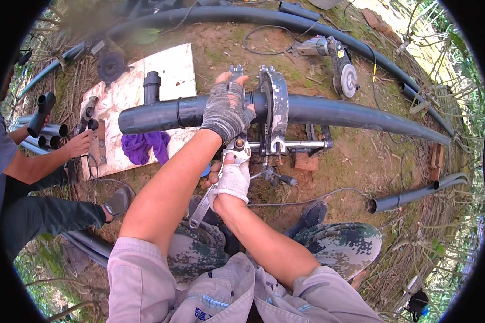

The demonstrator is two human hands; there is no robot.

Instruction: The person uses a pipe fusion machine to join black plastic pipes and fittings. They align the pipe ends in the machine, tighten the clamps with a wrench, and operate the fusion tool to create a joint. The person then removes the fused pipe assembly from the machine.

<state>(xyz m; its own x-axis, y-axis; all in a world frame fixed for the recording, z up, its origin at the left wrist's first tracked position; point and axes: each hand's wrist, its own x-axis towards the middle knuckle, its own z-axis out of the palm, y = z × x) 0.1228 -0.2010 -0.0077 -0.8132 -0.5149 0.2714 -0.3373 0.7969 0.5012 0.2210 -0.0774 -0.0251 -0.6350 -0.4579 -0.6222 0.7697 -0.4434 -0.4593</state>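
My left hand (226, 110), in a grey fingerless glove, is wrapped over a metal pipe clamp (236, 70) around a thick black pipe (339, 112), hiding most of that clamp. Just left of it, a black tee fitting (145, 116) lies in line with the pipe, its short branch pointing away. Below, my right hand (234, 180), in a white glove, is closed around a silver wrench (200, 211). The wrench's upper end lies by a bolt under the clamp. A second metal ring clamp (276, 102) encircles the pipe to the right.
A co-worker's hand (80, 143) is at the left beside a dark tool. A purple cloth (144, 146) lies on a pale board (175, 64). An angle grinder (344, 70) rests on the soil at upper right. Long black pipe (221, 14) curves along the back.
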